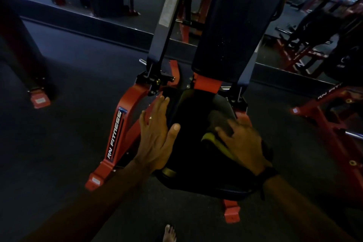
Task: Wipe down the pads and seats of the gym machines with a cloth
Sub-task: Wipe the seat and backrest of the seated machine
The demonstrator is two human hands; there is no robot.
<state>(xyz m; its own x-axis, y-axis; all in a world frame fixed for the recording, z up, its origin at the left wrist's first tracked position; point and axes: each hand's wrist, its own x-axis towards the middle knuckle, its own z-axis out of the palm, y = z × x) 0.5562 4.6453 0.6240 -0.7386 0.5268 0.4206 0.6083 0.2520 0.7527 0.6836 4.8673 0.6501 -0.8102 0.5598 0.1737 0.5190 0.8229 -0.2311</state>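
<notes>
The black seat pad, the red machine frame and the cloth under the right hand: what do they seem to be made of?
Black seat pad: probably vinyl or leatherette over foam, smooth with a dull sheen. Red machine frame: painted metal, with hard edges and a glossy coat. Grey-and-yellow cloth under the right hand: soft woven fabric, perhaps microfibre; it folds limply.

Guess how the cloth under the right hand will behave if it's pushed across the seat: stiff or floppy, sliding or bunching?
Likely floppy: the cloth already lies in soft folds under the right hand. It probably bunches ahead of the fingers rather than sliding flat. It looks light, so the flat palm pressing it onto the seat should steer it.
</notes>
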